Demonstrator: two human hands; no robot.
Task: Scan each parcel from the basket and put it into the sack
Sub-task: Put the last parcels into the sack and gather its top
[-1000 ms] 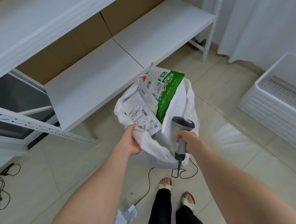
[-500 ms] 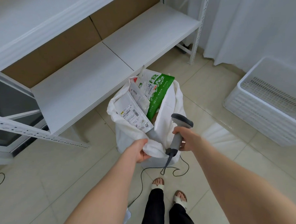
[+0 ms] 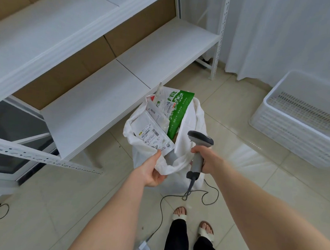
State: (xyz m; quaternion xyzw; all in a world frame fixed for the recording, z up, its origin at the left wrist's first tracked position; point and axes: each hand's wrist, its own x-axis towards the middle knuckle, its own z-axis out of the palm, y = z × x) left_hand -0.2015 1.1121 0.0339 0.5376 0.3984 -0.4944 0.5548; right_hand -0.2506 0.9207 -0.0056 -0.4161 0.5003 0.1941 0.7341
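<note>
Two hands, both busy. So what are you actually holding? (packer_01)

Your left hand (image 3: 152,173) has its thumb and fingers curled round the near rim of the white sack (image 3: 191,124), bunching the cloth. Your right hand (image 3: 208,160) is wrapped tight round the grey handle of the scanner (image 3: 199,143), with the head up, right over the sack's near right rim. Its cable (image 3: 211,194) drops to the tiled floor (image 3: 235,112) in a loose loop. (shelfwatch)

ok, and where's the sack sitting? (packer_01)

It's on the floor, right up against the front edge of the low white shelf (image 3: 124,97) and just ahead of your sandalled feet (image 3: 179,213). The mouth's open. A white parcel (image 3: 151,131) with a barcode label leans at the left side inside, its lower corner just beside your left thumb. A green parcel (image 3: 179,111) sticks up at the far side, with another pale one wedged between the two. (shelfwatch)

and the basket? (packer_01)

The white basket (image 3: 300,127) is on the floor off to your right, well apart from the sack and near the curtain (image 3: 275,35). Only part of its slatted bottom shows. (shelfwatch)
</note>
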